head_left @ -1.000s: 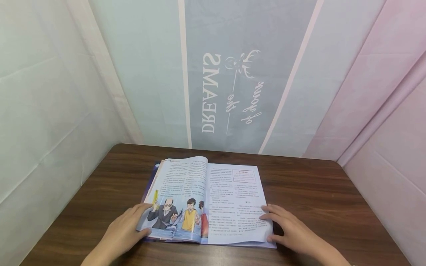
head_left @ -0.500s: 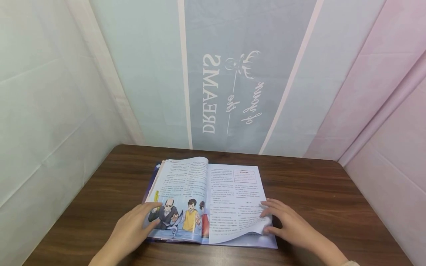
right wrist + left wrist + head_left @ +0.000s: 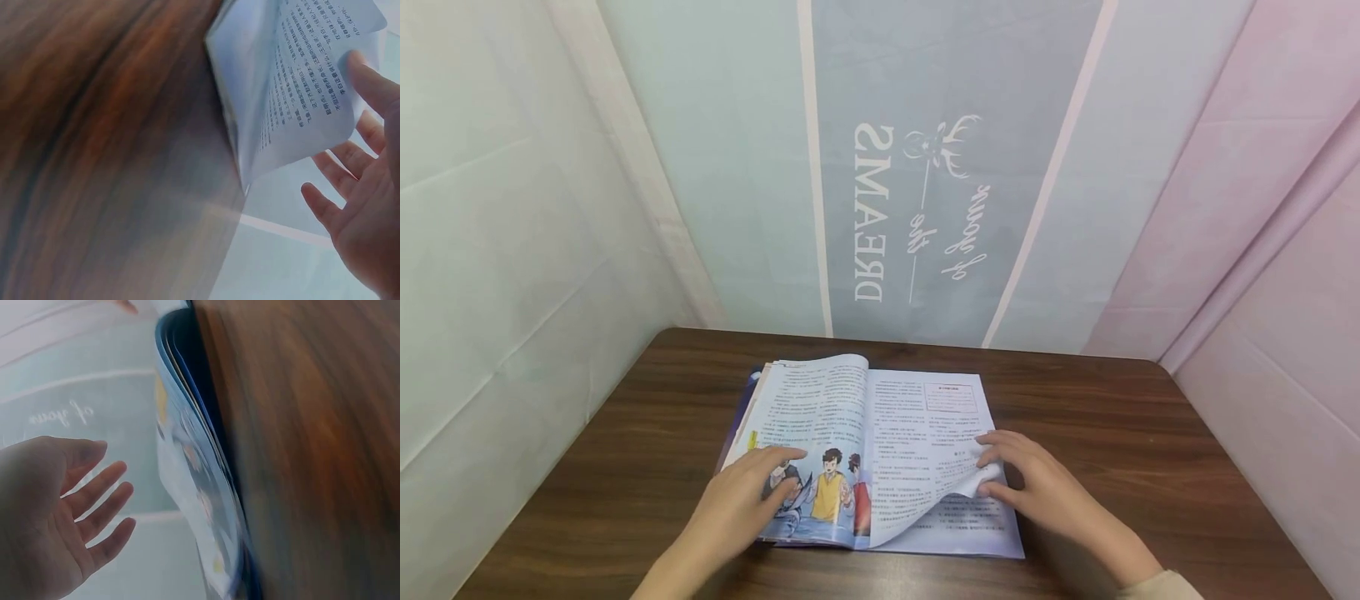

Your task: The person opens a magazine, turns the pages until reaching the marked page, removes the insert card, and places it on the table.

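Note:
An open magazine (image 3: 917, 433) lies on the table, with dense print on its right page and a coloured cartoon (image 3: 829, 496) low on its left page. My right hand (image 3: 1048, 487) pinches the lower right corner of the right-hand page between thumb and fingers. That page (image 3: 312, 119) curls upward, baring print on the sheet beneath. Over the left page is my left hand (image 3: 737, 500), covering part of the cartoon. In the left wrist view the left hand (image 3: 62, 506) has relaxed, spread fingers and holds nothing, apart from the magazine's bent edge.
The brown wooden table (image 3: 1105, 417) carries the magazine near its front edge. Behind it hangs a pale cloth backdrop (image 3: 760, 208) with mirrored lettering. Light fabric walls (image 3: 512, 292) stand at both sides.
My right hand has drawn the page's lower corner up and leftward, so the curl has grown. The left hand has moved rightward from the magazine's left edge over the cartoon.

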A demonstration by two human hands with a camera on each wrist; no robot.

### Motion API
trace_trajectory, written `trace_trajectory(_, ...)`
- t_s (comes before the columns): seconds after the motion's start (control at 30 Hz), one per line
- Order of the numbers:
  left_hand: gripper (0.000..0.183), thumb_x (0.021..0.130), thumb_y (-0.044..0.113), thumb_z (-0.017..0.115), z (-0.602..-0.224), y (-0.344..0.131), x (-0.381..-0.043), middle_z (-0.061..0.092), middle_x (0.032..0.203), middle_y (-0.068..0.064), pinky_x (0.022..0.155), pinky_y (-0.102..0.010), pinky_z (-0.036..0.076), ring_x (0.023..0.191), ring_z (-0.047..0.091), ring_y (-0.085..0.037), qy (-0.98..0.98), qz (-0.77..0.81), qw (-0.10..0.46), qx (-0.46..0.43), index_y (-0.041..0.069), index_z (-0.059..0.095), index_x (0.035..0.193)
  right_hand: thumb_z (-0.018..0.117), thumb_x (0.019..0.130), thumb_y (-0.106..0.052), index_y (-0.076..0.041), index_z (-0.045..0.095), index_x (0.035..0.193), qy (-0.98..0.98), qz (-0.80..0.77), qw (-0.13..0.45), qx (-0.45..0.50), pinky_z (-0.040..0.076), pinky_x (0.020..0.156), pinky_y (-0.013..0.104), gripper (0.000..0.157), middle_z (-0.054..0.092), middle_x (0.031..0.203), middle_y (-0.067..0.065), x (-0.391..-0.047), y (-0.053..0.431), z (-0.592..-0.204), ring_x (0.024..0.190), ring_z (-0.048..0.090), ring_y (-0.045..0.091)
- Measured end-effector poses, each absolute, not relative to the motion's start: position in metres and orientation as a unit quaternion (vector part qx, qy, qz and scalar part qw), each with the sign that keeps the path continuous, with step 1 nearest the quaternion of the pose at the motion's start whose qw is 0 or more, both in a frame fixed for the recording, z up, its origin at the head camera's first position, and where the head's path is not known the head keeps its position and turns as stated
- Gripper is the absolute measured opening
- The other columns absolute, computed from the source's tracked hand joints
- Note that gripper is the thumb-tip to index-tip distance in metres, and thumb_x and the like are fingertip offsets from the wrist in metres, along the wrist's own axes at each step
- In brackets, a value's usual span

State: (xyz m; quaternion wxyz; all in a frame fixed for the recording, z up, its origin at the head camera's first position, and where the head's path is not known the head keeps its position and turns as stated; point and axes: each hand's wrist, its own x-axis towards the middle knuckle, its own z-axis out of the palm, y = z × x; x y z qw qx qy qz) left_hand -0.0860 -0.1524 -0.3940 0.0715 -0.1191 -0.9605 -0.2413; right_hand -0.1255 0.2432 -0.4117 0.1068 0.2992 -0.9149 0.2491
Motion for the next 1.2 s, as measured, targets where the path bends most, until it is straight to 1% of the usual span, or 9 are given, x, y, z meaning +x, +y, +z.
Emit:
trace_trajectory(0.07,0.032,0.089,0.021,0.076,-0.393,-0.144,-0.086,0.067,0.122,0.006,0.097,-0.046,0.051,0.119,0.060,-0.019,-0.957,-0.252,0.068,-0.126,0.026,0.068,0.119,0.086,0.076,-0.023,-0.028,0.066,0.096,-0.912,0.259,0.111,0.298,0.049,0.096,0.051,0.029,0.065,0.125,-0.001,-0.127,0.241,-0.409,0.119,0.058,0.025)
trace_trajectory(0.3,0.028,0.092,0.025,0.072,-0.384,-0.120,-0.084,0.066,0.121,0.010,0.095,-0.044,0.052,0.117,0.060,-0.015,-0.936,-0.281,0.073,-0.199,0.025,0.068,0.120,0.085,0.077,-0.022,-0.030,0.063,0.095,-0.903,0.276,0.125,0.304,0.048,0.097,0.052,0.030,0.064,0.125,-0.001,-0.132,0.231,-0.398,0.120,0.058,0.025)
trace_trajectory(0.5,0.026,0.093,0.026,0.071,-0.378,-0.103,-0.085,0.065,0.120,0.014,0.094,-0.042,0.052,0.116,0.060,-0.010,-0.926,-0.287,0.070,-0.236,0.027,0.068,0.119,0.085,0.078,-0.024,-0.030,0.062,0.096,-0.901,0.283,0.125,0.303,0.045,0.101,0.053,0.030,0.063,0.127,-0.004,-0.135,0.220,-0.386,0.126,0.053,0.025)
trace_trajectory(0.6,0.027,0.094,0.026,0.070,-0.376,-0.097,-0.087,0.065,0.120,0.014,0.094,-0.040,0.053,0.115,0.060,-0.010,-0.923,-0.283,0.073,-0.251,0.025,0.068,0.120,0.086,0.078,-0.024,-0.029,0.063,0.097,-0.899,0.287,0.127,0.304,0.043,0.102,0.055,0.030,0.063,0.128,-0.004,-0.136,0.213,-0.380,0.128,0.051,0.025)
trace_trajectory(0.8,0.034,0.091,0.023,0.074,-0.374,-0.084,-0.089,0.066,0.122,0.008,0.092,-0.038,0.054,0.112,0.062,-0.012,-0.913,-0.283,0.102,-0.276,0.020,0.065,0.123,0.087,0.077,-0.025,-0.026,0.064,0.098,-0.892,0.294,0.137,0.316,0.039,0.107,0.053,0.031,0.062,0.130,-0.004,-0.138,0.198,-0.369,0.131,0.049,0.024)
trace_trajectory(0.93,0.040,0.091,0.027,0.074,-0.371,-0.075,-0.091,0.064,0.126,0.006,0.094,-0.038,0.053,0.114,0.061,-0.013,-0.912,-0.291,0.091,-0.276,0.019,0.061,0.129,0.086,0.078,-0.026,-0.024,0.065,0.100,-0.885,0.290,0.152,0.332,0.039,0.107,0.054,0.030,0.062,0.131,-0.003,-0.138,0.189,-0.362,0.132,0.049,0.025)
trace_trajectory(1.07,0.045,0.090,0.027,0.075,-0.368,-0.067,-0.091,0.063,0.128,0.004,0.088,-0.034,0.055,0.102,0.060,-0.009,-0.907,-0.307,0.087,-0.275,0.019,0.059,0.132,0.086,0.078,-0.028,-0.021,0.066,0.101,-0.883,0.269,0.171,0.344,0.038,0.108,0.054,0.031,0.062,0.132,-0.002,-0.137,0.182,-0.356,0.133,0.048,0.024)
trace_trajectory(1.17,0.048,0.088,0.027,0.077,-0.368,-0.063,-0.091,0.064,0.126,0.004,0.083,-0.032,0.055,0.090,0.058,-0.007,-0.900,-0.315,0.103,-0.283,0.019,0.059,0.132,0.087,0.078,-0.028,-0.021,0.066,0.099,-0.884,0.253,0.183,0.349,0.038,0.109,0.052,0.031,0.062,0.132,-0.001,-0.135,0.178,-0.352,0.133,0.048,0.023)
trace_trajectory(1.2,0.048,0.087,0.026,0.078,-0.368,-0.062,-0.091,0.064,0.124,0.004,0.083,-0.032,0.055,0.090,0.058,-0.006,-0.897,-0.317,0.111,-0.288,0.018,0.059,0.131,0.087,0.077,-0.027,-0.021,0.066,0.099,-0.884,0.249,0.186,0.350,0.038,0.109,0.051,0.031,0.062,0.132,-0.001,-0.134,0.176,-0.351,0.133,0.048,0.023)
